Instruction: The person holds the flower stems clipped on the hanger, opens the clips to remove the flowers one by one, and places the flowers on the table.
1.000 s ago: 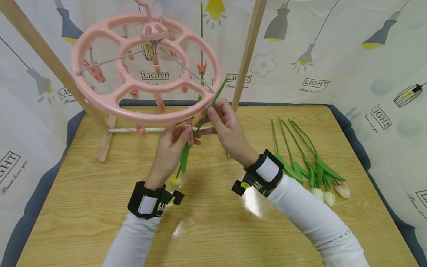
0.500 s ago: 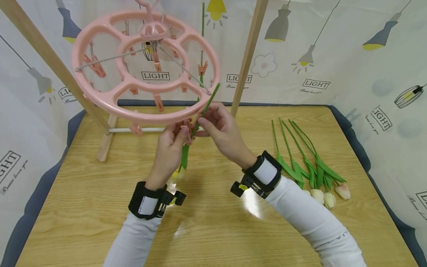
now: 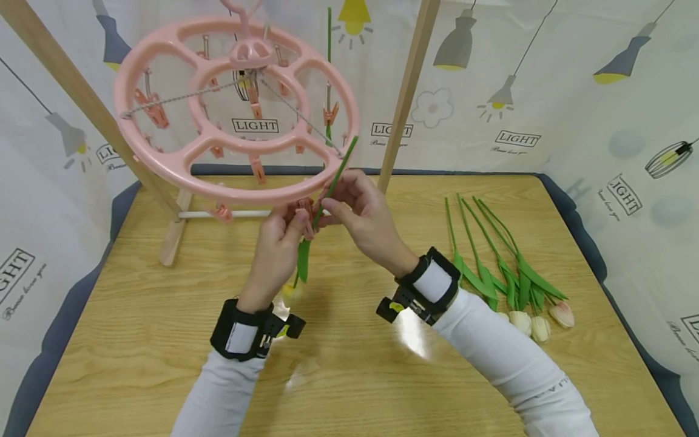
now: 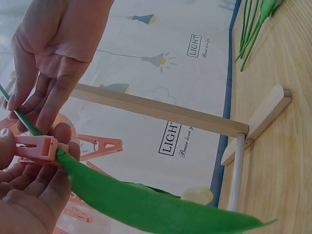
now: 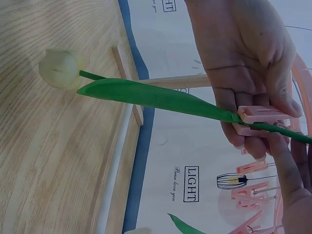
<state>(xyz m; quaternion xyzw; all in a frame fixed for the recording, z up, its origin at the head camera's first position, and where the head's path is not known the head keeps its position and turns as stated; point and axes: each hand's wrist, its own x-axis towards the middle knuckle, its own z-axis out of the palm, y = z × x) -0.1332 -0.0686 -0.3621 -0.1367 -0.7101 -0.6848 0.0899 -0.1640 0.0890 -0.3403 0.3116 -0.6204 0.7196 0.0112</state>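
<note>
A white artificial tulip (image 5: 161,97) hangs bloom-down below a round pink clip hanger (image 3: 246,195), its green stem slanting up past the rim. With thumb and fingers my left hand (image 3: 277,238) pinches a pink clothespin (image 5: 263,113) of that hanger. The clothespin sits around the stem just above the leaf, as the right wrist view shows. My right hand (image 3: 364,209) pinches the stem above the clothespin, close beside the left fingers. Farther back, another green stem (image 3: 329,54) stands upright in a second clothespin (image 3: 330,115).
Several tulips (image 3: 508,273) lie side by side on the right of the wooden table (image 3: 349,376). Wooden posts (image 3: 408,91) and a white crossbar (image 3: 224,213) form a stand around the hanger. Other pink clothespins (image 3: 258,169) dangle from the rings. A lamp-printed cloth (image 3: 579,115) surrounds the table.
My right hand has shifted a little to the left, and the stem's upper end has come left and slightly lower. My left hand keeps its grip on the clothespin, almost in place.
</note>
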